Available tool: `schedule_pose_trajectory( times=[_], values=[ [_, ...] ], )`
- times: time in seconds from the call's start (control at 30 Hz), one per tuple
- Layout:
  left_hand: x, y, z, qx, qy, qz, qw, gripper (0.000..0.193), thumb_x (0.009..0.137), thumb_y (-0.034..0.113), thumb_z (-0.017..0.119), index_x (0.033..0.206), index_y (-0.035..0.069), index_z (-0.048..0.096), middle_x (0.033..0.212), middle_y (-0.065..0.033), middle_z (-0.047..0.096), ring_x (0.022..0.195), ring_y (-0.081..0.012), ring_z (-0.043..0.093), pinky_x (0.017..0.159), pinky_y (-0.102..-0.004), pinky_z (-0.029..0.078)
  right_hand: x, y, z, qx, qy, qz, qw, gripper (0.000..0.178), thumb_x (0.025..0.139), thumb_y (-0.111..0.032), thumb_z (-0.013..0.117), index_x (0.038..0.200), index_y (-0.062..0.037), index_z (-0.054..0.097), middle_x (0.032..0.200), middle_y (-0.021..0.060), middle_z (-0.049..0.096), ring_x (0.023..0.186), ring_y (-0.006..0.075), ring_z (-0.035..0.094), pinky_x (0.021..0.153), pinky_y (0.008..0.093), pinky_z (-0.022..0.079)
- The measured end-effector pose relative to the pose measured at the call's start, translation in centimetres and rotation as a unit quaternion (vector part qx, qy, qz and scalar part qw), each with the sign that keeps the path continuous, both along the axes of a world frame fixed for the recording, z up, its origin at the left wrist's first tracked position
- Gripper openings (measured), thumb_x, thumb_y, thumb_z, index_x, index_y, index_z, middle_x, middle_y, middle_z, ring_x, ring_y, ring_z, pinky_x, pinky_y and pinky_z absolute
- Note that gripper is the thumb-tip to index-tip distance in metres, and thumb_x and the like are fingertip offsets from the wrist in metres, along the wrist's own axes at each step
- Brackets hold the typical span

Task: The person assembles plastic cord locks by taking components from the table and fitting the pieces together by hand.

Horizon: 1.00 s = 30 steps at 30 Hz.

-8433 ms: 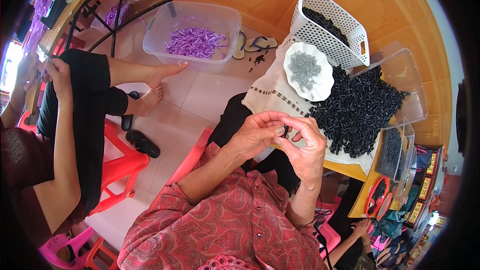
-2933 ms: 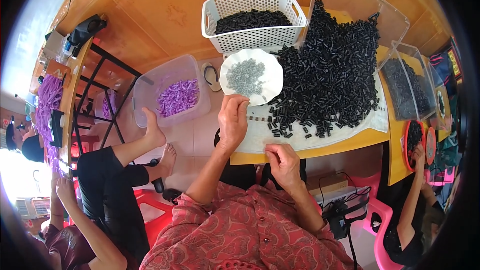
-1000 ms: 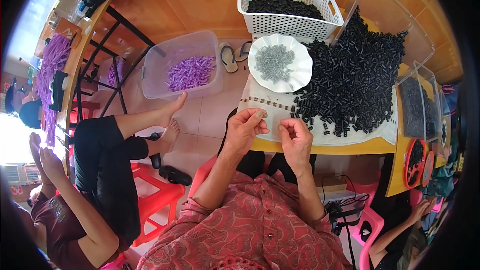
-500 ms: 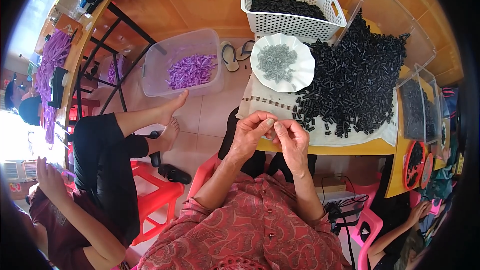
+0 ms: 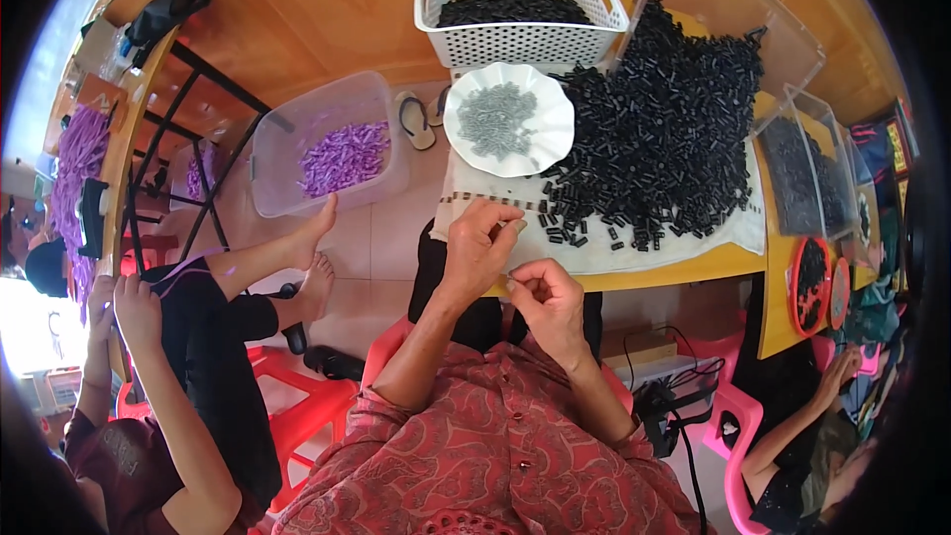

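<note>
Over the front edge of the table, my left hand (image 5: pixel 477 253) is closed, thumb and forefinger pinched together above the white cloth (image 5: pixel 461 178). What is between its fingertips is too small to make out. Lower and to the right, my right hand (image 5: pixel 551 305) is curled, its thumb and fingertip pressed on something tiny that I cannot name. The hands are apart. Beyond them, a heap of small black tubular pieces (image 5: pixel 659 129) spreads over the cloth. A white scalloped plate (image 5: pixel 555 129) on the cloth holds small clear-grey pieces (image 5: pixel 498 119).
A white perforated basket (image 5: pixel 525 45) of black pieces stands behind the plate. Clear bins (image 5: pixel 807 178) and a red round tray (image 5: pixel 810 287) are at the right. On the floor at left sits a translucent tub (image 5: pixel 282 178) of purple pieces. People sit on both sides; the left one handles purple ribbon (image 5: pixel 188 272).
My hands, fingertips together before, have separated, the right one lower. The whole view has shifted, so the table appears farther left. The person at left now has both hands raised together at the ribbon.
</note>
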State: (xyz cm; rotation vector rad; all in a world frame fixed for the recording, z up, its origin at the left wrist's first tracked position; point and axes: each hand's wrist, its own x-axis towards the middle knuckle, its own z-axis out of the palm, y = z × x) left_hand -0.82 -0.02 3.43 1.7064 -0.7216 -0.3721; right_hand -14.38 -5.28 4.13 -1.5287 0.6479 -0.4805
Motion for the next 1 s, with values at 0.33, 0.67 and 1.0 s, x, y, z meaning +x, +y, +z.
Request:
schedule_pose_trajectory(
  times=[0.33, 0.67, 1.0],
  values=[
    [-2.8, -2.6, -0.9, -0.017, -0.081, -0.103, 0.991, 0.012, 0.076, -0.001, 0.071, 0.088, 0.002, 0.071, 0.080, -0.0068, 0.058, 0.059, -0.0133, 0.054, 0.052, -0.0259, 0.043, -4.1, -0.6, 0.9, -0.078, 0.001, -0.019, 0.997, 0.009, 0.081, 0.005, 0.067, 0.086, 0.0000, 0.060, 0.077, 0.0047, 0.061, 0.060, 0.0078, 0.058, 0.052, 0.0223, 0.045],
    [-4.2, -5.4, -1.2, 0.079, -0.237, -0.149, 0.957, 0.018, 0.070, 0.012, 0.075, 0.083, 0.003, 0.067, 0.084, -0.0117, 0.055, 0.076, -0.0307, 0.060, 0.067, -0.0419, 0.050, -5.9, -0.9, 0.2, -0.116, 0.007, -0.059, 0.991, 0.012, 0.078, 0.005, 0.069, 0.084, -0.0001, 0.060, 0.076, 0.0051, 0.059, 0.060, 0.0100, 0.057, 0.051, 0.0235, 0.044],
    [-3.3, -3.2, -1.7, -0.077, 0.270, -0.160, 0.946, 0.009, 0.083, 0.004, 0.070, 0.090, 0.001, 0.068, 0.092, -0.0079, 0.064, 0.075, -0.0187, 0.066, 0.068, -0.0292, 0.056, -5.9, -1.5, 0.3, -0.077, -0.016, -0.074, 0.994, 0.010, 0.082, 0.004, 0.070, 0.087, 0.0009, 0.062, 0.077, 0.0025, 0.060, 0.061, 0.0053, 0.055, 0.054, 0.0198, 0.044]
  ],
)
